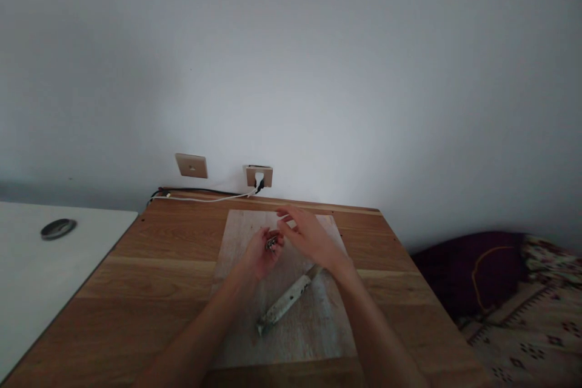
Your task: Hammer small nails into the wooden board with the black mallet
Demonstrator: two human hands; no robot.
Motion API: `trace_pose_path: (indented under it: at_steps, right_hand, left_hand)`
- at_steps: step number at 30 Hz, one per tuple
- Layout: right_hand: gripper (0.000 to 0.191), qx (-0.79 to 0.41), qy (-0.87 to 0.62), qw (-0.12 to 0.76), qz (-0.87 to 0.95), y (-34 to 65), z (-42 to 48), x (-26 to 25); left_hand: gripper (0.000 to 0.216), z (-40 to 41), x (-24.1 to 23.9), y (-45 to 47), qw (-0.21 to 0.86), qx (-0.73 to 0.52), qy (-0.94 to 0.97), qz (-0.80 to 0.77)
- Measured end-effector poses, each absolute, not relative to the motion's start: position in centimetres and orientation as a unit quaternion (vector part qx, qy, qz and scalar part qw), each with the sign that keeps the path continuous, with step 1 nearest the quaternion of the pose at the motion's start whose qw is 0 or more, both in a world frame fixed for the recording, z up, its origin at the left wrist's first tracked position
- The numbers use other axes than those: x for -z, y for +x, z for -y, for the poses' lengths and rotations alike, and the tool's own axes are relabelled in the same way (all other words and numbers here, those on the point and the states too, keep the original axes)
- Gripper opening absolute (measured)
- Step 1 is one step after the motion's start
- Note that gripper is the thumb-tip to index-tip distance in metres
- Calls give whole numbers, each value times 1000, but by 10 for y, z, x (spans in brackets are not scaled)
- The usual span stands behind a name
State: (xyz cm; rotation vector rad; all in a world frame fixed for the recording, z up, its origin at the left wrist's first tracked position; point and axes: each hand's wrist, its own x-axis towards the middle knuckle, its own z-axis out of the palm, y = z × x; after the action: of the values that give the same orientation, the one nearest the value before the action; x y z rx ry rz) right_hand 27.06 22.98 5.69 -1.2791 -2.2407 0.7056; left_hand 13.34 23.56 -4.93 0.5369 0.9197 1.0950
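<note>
My left hand [262, 254] is over the whitish board, palm partly turned up, with its fingers curled around a small dark, shiny metallic-looking thing [271, 243]. Its exact kind is too small to make out. Just to the right, my right hand [311, 235] hovers with bent fingers apart from the thumb, and nothing shows between them. Below both hands, a stained off-white tool [287, 301] with dark spots and a narrow tip at its near end lies slantwise on the pale, smudged board [318, 339]. Its far end is partly hidden by my right wrist.
The board rests on a wooden table [173, 291] against the wall. A wall socket [266, 176] holds plugs, with cables [213, 199] along the table's back edge. At left stands a white surface [27, 279] with a round grey disc [58, 228]; patterned fabric [531, 333] lies at right.
</note>
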Motion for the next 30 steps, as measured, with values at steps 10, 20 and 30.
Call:
trace_pose_path:
  at_steps: [10, 20, 30]
  right_hand:
    - [27, -309, -527, 390, 689, 324, -196, -16]
    - [34, -329, -582, 401, 626, 351, -141, 21]
    - [56, -38, -729, 283, 621, 419, -73, 92]
  left_hand:
    - [27, -226, 64, 138, 639, -371, 444, -507]
    - [21, -208, 57, 134, 267, -206, 800, -497]
    - [30, -104, 50, 63, 137, -232, 771, -577]
